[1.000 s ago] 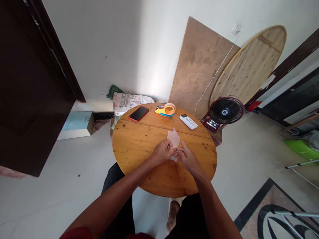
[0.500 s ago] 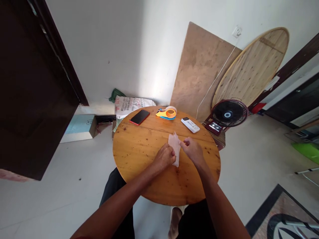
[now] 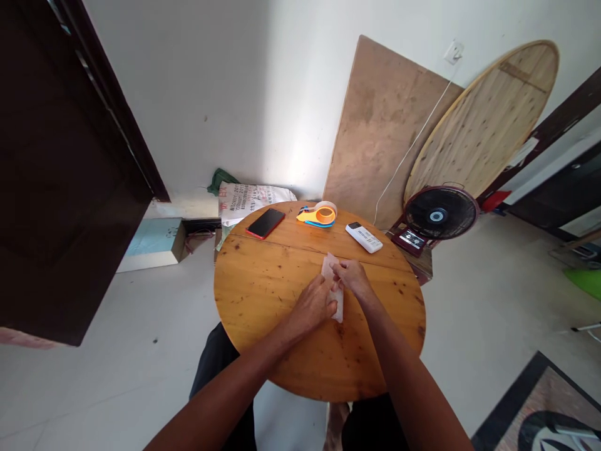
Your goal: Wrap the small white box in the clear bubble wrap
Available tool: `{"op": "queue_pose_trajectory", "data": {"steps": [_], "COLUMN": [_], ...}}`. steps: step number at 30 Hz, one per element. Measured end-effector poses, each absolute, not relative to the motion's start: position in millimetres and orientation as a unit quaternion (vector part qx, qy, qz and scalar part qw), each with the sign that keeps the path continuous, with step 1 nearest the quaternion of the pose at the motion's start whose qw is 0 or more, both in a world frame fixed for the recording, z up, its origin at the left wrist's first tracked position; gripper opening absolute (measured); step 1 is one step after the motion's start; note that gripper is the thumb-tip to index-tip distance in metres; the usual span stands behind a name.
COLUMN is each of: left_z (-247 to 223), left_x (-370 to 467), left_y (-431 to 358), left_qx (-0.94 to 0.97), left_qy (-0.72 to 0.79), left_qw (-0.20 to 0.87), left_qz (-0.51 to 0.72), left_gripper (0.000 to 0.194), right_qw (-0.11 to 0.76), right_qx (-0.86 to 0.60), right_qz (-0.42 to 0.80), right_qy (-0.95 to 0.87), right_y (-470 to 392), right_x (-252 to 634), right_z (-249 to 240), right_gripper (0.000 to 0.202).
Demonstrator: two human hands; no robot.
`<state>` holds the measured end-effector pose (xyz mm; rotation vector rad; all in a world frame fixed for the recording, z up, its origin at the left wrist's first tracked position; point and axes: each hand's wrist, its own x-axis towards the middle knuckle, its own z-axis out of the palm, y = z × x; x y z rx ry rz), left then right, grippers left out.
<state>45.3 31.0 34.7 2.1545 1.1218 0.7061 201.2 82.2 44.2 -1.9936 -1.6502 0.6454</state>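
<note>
On the round wooden table lies a narrow pale pinkish sheet, thin and wrinkled; whether it is plastic or paper I cannot tell. My left hand rests across the sheet's left side, its thumb and fingers apart. From the right, my right hand pinches the sheet's upper part, close to my left fingertips. Both hands cover the sheet's middle. Beyond them is an orange and blue tape dispenser with a roll of tape in it.
A phone with a red edge lies at the table's far left, and a white handheld device at the far right. Past the right edge stands a dark fan. Boards lean on the wall, and a printed sack sits behind the table.
My right hand has moved left over the sheet, which now looks narrower, its right side folded over. My left fingers have spread. The view has shifted slightly.
</note>
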Motion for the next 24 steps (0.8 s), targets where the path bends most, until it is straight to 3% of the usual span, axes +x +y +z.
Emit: {"op": "queue_pose_trajectory", "data": {"steps": [3, 8, 24], "left_z": [39, 41, 40], "left_x": [44, 45, 47], "left_y": [31, 33, 33], "left_qx": [0.836, 0.841, 0.842], "left_qy": [0.394, 0.414, 0.423], "left_qw": [0.288, 0.267, 0.259], "left_qz": [0.251, 0.223, 0.212], "left_gripper": [0.040, 0.021, 0.024], "right_qw": [0.272, 0.309, 0.309], "right_qx": [-0.710, -0.707, -0.710], "right_qz": [0.280, 0.314, 0.426], "right_qy": [-0.586, -0.553, -0.468], "right_y": [82, 76, 92], "right_x": [206, 232, 221], "right_z": [36, 32, 33], "right_gripper": [0.033, 0.022, 0.023]}}
